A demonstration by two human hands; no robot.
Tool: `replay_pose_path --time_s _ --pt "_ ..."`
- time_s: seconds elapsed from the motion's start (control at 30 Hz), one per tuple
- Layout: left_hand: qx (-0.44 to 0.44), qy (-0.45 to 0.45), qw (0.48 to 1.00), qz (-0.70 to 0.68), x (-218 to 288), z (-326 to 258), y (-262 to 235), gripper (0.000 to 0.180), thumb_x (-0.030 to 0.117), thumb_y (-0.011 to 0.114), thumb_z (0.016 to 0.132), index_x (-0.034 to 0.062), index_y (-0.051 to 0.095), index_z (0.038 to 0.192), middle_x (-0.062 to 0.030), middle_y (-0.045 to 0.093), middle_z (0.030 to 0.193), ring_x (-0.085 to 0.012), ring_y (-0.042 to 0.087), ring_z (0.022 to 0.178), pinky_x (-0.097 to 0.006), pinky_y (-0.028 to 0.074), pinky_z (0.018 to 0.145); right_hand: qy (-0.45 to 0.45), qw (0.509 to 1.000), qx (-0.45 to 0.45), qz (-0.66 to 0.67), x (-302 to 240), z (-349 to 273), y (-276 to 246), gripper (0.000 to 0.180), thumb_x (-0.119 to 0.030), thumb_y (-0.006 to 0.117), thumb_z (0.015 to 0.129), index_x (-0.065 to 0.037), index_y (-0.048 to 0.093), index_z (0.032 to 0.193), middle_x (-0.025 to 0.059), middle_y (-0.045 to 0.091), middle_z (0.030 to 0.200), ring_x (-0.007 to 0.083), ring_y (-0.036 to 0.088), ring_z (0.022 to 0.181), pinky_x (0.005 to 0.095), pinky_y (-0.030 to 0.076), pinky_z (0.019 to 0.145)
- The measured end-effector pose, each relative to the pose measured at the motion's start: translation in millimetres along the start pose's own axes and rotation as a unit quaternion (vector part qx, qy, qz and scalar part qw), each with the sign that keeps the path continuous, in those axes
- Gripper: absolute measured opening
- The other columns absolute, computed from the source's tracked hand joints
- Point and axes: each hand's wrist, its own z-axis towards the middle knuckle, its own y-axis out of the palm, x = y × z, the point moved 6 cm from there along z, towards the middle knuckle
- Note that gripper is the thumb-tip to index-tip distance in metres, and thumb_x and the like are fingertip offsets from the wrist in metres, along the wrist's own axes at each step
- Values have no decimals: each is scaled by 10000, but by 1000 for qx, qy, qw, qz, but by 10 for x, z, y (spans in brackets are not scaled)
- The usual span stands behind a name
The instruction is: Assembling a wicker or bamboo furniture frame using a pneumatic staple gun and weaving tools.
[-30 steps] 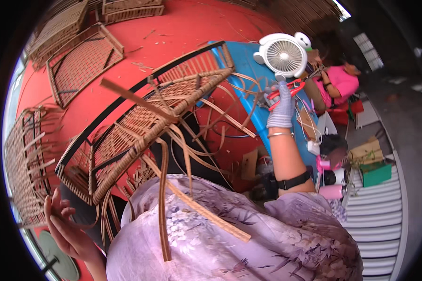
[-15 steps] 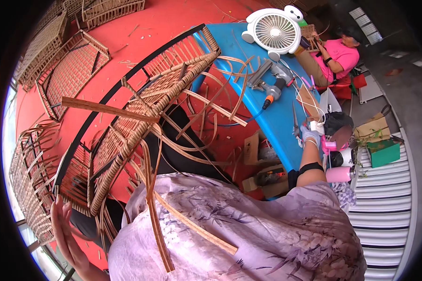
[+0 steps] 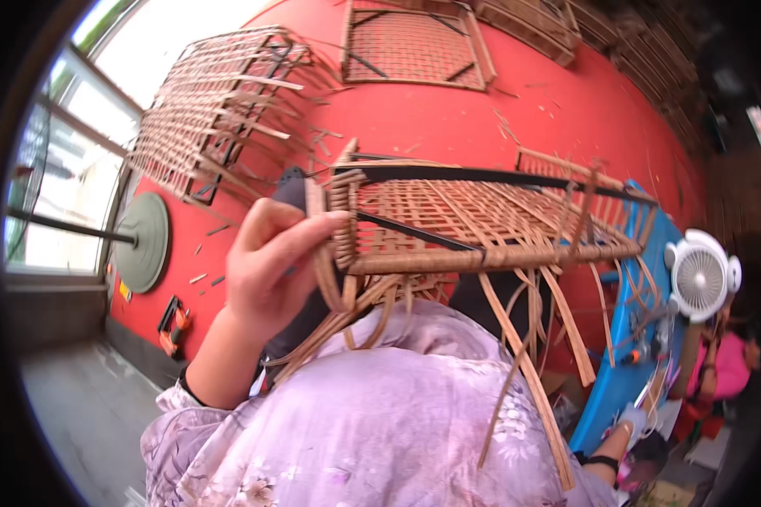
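A half-woven wicker basket frame [image 3: 499, 215] with black metal bars rests across my lap. Long loose rattan strips [image 3: 528, 380] hang from its near edge over my floral top. My left hand [image 3: 271, 253] pinches a flat rattan strip [image 3: 325, 283] at the frame's left end, thumb and fingers closed around it by the wrapped corner. My right hand [image 3: 630, 418], in a pale glove, is far off to the lower right beside the blue table [image 3: 600, 406]. Its fingers are too small and blurred to make out.
On the red floor lie other woven panels [image 3: 414, 46], an unfinished wicker piece [image 3: 211, 110] and an orange-and-black tool [image 3: 173, 325]. A round green base [image 3: 144, 242] stands left. A white fan [image 3: 699, 275] is on the blue table; a person in pink [image 3: 727, 367] sits beyond.
The view has swung to the left. My left hand, stretched flat beside the frame before, is now closed on a strip at its end. My right hand stays by the blue table.
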Motion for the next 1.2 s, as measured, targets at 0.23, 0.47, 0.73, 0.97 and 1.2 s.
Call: replay_pose_path --time_s 0.23,0.47,0.73,0.97,1.2 --pt "70 -12 992 -100 -254 -123 -24 354 -47 654 772 46 665 1113 -98 482 1038 -154 567 827 -265 514 667 209 818 90 529 646 1330 -50 394 -368 483 914 -31 646 1035 110 647 1066 266 631 917 359 509 807" --pt "59 -15 986 -154 -335 -155 60 322 -45 626 806 32 653 1117 -109 543 1044 -186 591 906 -288 535 733 -446 696 184 532 -2393 -1155 -2797 376 -96 570 876 -13 515 1238 40 640 938 41 430 503 173 332 445" --pt "81 -65 979 -173 -597 -369 94 305 -28 624 820 27 646 1120 -113 544 1049 -191 590 887 -292 524 741 -731 214 -452 465 -4137 -3656 -3351 1257 -504 816 641 63 45 1456 173 141 1551 210 606 832 392 462 825" --pt "88 -82 978 -173 -777 -389 144 286 -14 637 820 22 652 1103 -111 548 1034 -188 591 858 -281 514 741 -655 293 -300 629 -4994 -4017 -3385 260 -265 430 993 -45 520 890 5 414 493 87 336 385 244 325 472" --pt "105 -98 973 -180 -994 -398 164 306 -44 647 792 14 651 1092 -117 578 1009 -187 591 829 -268 494 702 -820 378 -126 410 -5230 -4772 -3213 639 -479 222 1009 -24 493 652 90 521 637 167 475 601 267 376 548"
